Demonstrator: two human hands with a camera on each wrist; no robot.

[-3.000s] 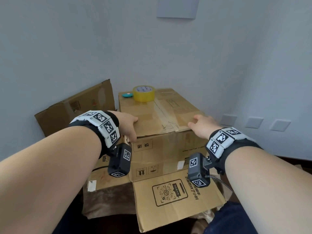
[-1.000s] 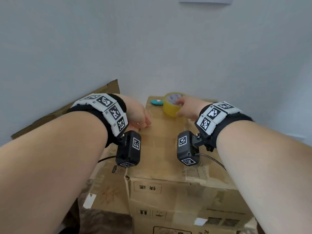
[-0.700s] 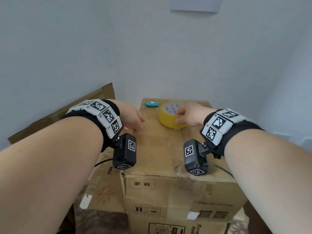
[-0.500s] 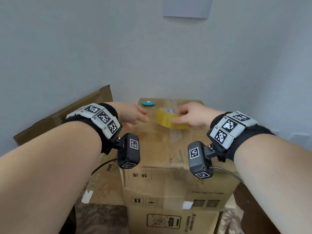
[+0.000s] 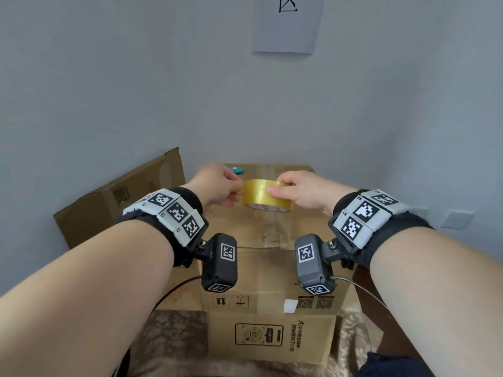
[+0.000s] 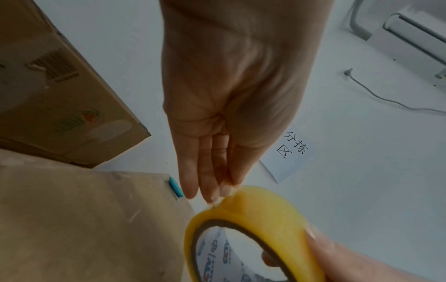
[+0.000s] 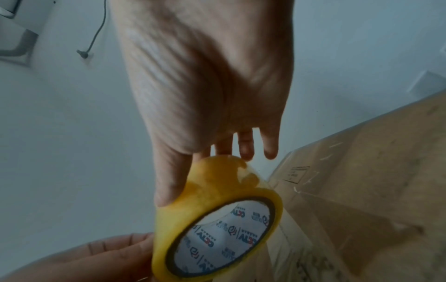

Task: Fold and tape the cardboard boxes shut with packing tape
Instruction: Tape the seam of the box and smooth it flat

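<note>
A yellow roll of packing tape (image 5: 265,198) hangs a little above the closed top of the cardboard box (image 5: 272,235). My right hand (image 5: 275,187) grips the roll's right side, thumb on the outer band and fingers over the far edge. In the right wrist view the roll (image 7: 217,219) shows its printed white core. My left hand (image 5: 236,195) pinches the roll's left edge; in the left wrist view its fingertips (image 6: 212,196) meet the yellow band (image 6: 255,211). Whether a loose tape end is lifted cannot be made out.
A small teal object (image 5: 236,170) lies at the box's far left corner. Another cardboard box (image 5: 122,197) leans on the wall at left. A printed flap (image 5: 266,336) hangs down the front over patterned fabric (image 5: 174,341). Paper sheet (image 5: 288,23) and sockets (image 5: 457,219) are on the walls.
My right hand took the roll from the box's far end, lifted it and brought it nearer. My left hand rose from the box top and took hold of the roll's left edge.
</note>
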